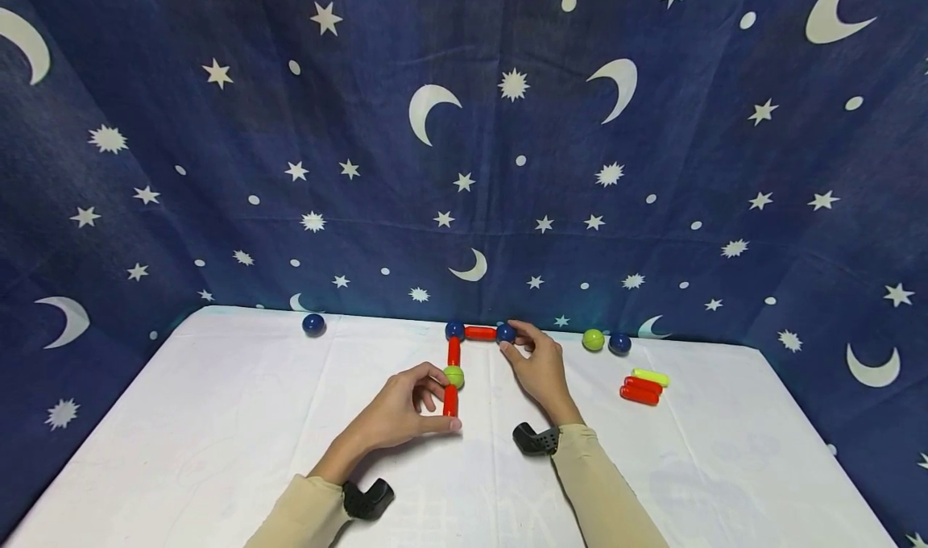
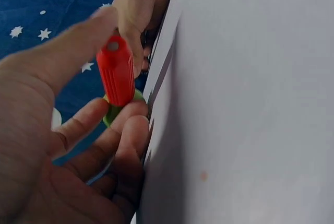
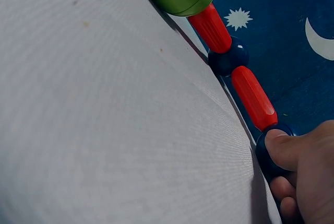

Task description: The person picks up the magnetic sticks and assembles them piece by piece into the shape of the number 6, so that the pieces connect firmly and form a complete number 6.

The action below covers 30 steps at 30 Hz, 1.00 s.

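Observation:
A chain of rods and balls lies on the table. From its near end come a red rod [image 2: 117, 72] with a metal dot in its tip, a green ball [image 1: 454, 377], a second red rod [image 3: 211, 28], a blue ball [image 1: 454, 330], a third red rod [image 3: 254, 97] and another blue ball [image 1: 506, 334]. My left hand [image 1: 402, 407] spans the near rod, thumb at its free end and fingers at the green ball. At the far right end, my right hand [image 1: 540, 367] pinches the last blue ball between thumb and fingers, partly covering it.
A loose blue ball [image 1: 314, 325] sits at the back left. To the right stand a green ball [image 1: 593, 339] and a blue ball [image 1: 619, 344], with two red rods [image 1: 640, 395] and a yellow-green rod [image 1: 650, 377] nearer. A starry blue cloth [image 1: 464, 226] hangs behind the white table [image 1: 217, 419].

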### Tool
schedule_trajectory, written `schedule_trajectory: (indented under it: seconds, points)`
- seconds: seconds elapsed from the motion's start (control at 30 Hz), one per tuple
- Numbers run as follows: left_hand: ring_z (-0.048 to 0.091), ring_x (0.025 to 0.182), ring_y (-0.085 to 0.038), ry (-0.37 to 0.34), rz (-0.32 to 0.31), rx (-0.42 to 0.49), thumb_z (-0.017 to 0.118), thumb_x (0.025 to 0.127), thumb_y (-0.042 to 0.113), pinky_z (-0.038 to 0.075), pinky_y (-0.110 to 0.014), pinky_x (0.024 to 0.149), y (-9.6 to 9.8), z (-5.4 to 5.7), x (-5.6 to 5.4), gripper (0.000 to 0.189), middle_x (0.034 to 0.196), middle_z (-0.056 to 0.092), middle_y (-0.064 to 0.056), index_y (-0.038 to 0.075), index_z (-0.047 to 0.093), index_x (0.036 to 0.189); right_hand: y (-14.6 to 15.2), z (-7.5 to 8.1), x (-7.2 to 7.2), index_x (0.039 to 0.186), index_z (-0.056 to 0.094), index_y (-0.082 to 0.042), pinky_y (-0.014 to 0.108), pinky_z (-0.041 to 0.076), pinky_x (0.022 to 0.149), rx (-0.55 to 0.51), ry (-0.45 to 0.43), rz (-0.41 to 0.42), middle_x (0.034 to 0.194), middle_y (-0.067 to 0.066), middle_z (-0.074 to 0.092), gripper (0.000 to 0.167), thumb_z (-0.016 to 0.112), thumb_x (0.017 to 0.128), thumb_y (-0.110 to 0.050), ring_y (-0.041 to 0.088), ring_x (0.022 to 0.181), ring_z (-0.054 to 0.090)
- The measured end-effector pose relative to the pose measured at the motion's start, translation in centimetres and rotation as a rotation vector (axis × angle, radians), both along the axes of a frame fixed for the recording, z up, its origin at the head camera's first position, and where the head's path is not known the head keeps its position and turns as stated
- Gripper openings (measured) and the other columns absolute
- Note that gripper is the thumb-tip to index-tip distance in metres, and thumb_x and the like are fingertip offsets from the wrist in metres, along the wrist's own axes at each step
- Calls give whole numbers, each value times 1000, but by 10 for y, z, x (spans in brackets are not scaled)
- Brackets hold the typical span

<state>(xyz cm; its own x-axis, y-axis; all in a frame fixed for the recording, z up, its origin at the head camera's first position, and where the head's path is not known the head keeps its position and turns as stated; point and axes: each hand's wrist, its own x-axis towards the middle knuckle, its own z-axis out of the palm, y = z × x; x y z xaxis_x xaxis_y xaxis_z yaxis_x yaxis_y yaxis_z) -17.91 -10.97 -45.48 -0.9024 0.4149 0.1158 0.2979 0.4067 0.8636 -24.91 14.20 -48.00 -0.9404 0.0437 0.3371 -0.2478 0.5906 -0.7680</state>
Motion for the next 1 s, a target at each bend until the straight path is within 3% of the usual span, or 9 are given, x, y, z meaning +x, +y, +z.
schedule_trajectory:
  seconds: [0.17, 0.37, 0.6, 0.73, 0.9, 1.0]
  points:
    - [60, 77, -18, -15, 2, 29, 91, 77, 29, 49, -24, 64, -10, 3, -4, 50, 94, 69, -3, 7, 65, 114, 1, -1, 1, 128, 69, -5, 42, 51, 89, -1, -3, 2, 113, 14, 71, 38, 77, 90, -10, 26, 95, 63]
    - [60, 77, -18, 26, 96, 62, 87, 81, 23, 48, -24, 66, -32, 8, -13, 47, 96, 70, -7, 1, 65, 117, 2, -1, 1, 128, 68, -6, 43, 51, 89, 0, -9, -2, 113, 14, 71, 39, 76, 91, -11, 26, 96, 63]
    - [62, 75, -13, 138, 310, 106, 83, 84, 12, 48, -25, 69, -68, 10, -23, 39, 92, 71, -9, -4, 66, 116, 1, 0, 1, 128, 68, -5, 43, 51, 90, 3, -12, -7, 113, 14, 71, 39, 77, 91, -11, 26, 96, 64]
    - [62, 76, -12, 205, 469, 61, 82, 86, 11, 47, -22, 70, -88, 12, -26, 38, 93, 71, -11, -3, 67, 118, 0, 1, 1, 129, 68, -5, 43, 51, 89, 2, -14, -4, 113, 14, 71, 39, 77, 91, -11, 26, 96, 63]
    - [62, 85, -24, 247, 654, 30, 80, 87, 12, 43, -16, 71, -109, 13, -29, 41, 97, 69, -18, -4, 66, 122, 0, 1, 1, 128, 69, -5, 43, 50, 88, 0, -3, 1, 112, 14, 71, 39, 77, 90, -9, 26, 95, 63]
    - [61, 92, -31, 264, 742, 43, 80, 87, 10, 42, -18, 74, -119, 13, -31, 43, 101, 67, -23, -6, 65, 124, 0, 0, 0, 127, 69, -5, 43, 51, 87, 7, 14, 5, 111, 14, 72, 39, 77, 90, -9, 26, 94, 64]
